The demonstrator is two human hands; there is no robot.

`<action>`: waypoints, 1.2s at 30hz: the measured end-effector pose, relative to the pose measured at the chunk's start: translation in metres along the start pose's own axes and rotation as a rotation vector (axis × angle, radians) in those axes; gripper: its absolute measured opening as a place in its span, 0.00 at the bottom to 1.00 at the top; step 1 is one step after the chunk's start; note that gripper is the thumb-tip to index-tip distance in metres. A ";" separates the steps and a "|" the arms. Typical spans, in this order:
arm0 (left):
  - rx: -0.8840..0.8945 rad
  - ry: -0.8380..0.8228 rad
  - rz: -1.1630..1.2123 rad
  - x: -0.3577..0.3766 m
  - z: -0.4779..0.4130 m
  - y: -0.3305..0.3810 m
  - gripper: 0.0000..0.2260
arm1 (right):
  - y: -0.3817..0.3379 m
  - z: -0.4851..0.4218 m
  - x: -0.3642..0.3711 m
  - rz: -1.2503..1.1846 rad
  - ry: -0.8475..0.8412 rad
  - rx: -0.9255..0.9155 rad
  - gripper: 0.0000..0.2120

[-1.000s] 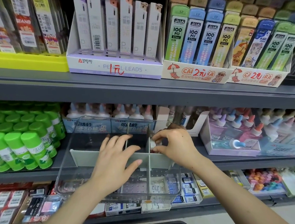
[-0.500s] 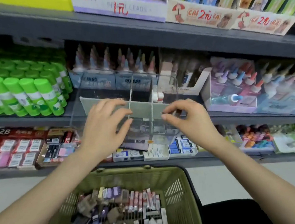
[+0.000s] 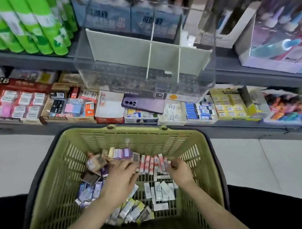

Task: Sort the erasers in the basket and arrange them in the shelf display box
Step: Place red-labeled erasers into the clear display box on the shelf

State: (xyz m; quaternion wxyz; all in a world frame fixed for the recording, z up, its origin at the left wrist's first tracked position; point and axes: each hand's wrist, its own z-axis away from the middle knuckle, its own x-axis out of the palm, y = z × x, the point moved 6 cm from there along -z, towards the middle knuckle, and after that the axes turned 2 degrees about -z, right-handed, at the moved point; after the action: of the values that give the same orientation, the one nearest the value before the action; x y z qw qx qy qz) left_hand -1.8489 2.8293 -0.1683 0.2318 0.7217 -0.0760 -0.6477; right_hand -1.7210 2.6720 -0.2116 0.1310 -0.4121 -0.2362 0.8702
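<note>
— Around the olive basket (image 3: 166, 134)?
— Glue sticks (image 3: 31, 24) at 11 o'clock; purple phone (image 3: 143, 104) at 12, lying under the clear display box (image 3: 125, 69).
— Changed?
— Moved off the box's divider (image 3: 149, 51), down onto erasers (image 3: 150, 163) in the basket: left hand (image 3: 122, 180) spread flat, right hand (image 3: 180, 171) curled, grip impossible to tell.

upper shelf (image 3: 251, 74): green glue sticks (image 3: 31, 24) at left, blue cartons (image 3: 130, 18) behind, purple carton of bottles (image 3: 276, 37) at right | lower shelf: red box (image 3: 17, 103), yellow box (image 3: 230, 104), purple phone (image 3: 144, 104) lying flat on small boxes | pale floor (image 3: 258, 160) below
</note>
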 end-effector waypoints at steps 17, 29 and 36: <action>-0.715 -0.049 0.318 0.134 -0.026 -0.010 0.22 | 0.055 -0.061 0.068 -0.192 0.122 0.220 0.20; -0.943 -0.048 0.281 0.144 -0.038 0.000 0.26 | 0.064 -0.070 0.071 -0.387 -0.019 0.187 0.18; -0.972 0.062 0.461 0.154 -0.040 -0.014 0.20 | 0.063 -0.070 0.063 -0.535 0.006 0.154 0.08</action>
State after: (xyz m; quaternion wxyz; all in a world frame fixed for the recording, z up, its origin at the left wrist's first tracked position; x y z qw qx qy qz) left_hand -1.7898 2.7884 -0.3110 0.6774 0.5148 0.0830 -0.5189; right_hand -1.7081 2.6660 -0.3240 0.3879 -0.3264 -0.2694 0.8188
